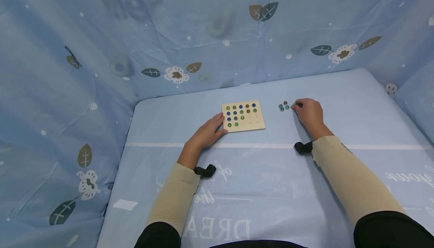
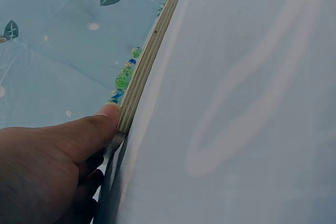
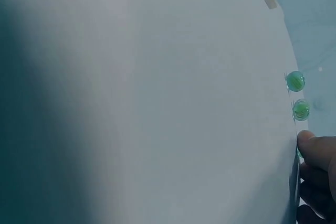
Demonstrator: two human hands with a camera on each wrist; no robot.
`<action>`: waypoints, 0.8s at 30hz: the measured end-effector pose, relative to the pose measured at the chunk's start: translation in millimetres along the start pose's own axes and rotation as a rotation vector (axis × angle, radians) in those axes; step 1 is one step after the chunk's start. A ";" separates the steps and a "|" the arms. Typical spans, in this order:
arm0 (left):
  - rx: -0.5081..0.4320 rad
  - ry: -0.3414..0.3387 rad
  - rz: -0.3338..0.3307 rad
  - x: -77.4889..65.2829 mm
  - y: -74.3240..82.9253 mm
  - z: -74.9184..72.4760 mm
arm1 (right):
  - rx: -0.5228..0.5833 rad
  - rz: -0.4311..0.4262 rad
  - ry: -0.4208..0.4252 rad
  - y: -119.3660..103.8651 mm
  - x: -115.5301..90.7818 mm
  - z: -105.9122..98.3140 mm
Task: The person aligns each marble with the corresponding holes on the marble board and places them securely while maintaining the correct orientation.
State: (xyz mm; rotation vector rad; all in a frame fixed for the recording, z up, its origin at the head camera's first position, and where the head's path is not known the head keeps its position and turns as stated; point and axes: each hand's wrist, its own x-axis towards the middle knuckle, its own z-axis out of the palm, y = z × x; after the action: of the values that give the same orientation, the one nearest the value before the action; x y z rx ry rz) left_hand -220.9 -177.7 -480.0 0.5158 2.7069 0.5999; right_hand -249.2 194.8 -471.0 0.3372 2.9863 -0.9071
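Note:
A pale wooden board with rows of round hollows lies flat on the table. Green, blue and amber glass marbles fill its back rows and the left part of its front rows; bare hollows show at the front right. My left hand rests at the board's left edge, fingers extended, its thumb at the near corner. Over to the right, my right hand pinches a green marble between thumb and fingertips, mostly covered in the right wrist view. Loose marbles lie just left of that hand.
A pale blue printed cloth covers the table. Blue patterned curtains hang behind it and at both sides. A white patch lies at the front left.

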 end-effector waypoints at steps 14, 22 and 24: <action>-0.004 -0.003 -0.005 -1.3 1.4 -2.3 | 0.041 0.026 -0.028 -0.3 0.6 -6.5; -0.009 -0.017 -0.013 -0.5 2.2 -4.8 | 0.092 0.015 -0.015 4.3 -0.1 -8.8; -0.011 -0.018 -0.016 -0.7 2.2 -5.8 | 0.095 0.012 -0.009 3.5 -0.6 -9.3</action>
State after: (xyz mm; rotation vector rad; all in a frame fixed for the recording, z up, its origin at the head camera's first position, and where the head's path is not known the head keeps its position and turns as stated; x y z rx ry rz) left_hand -221.8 -178.0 -473.8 0.4937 2.6870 0.6022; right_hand -247.4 202.7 -465.2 0.3513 2.9360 -1.0494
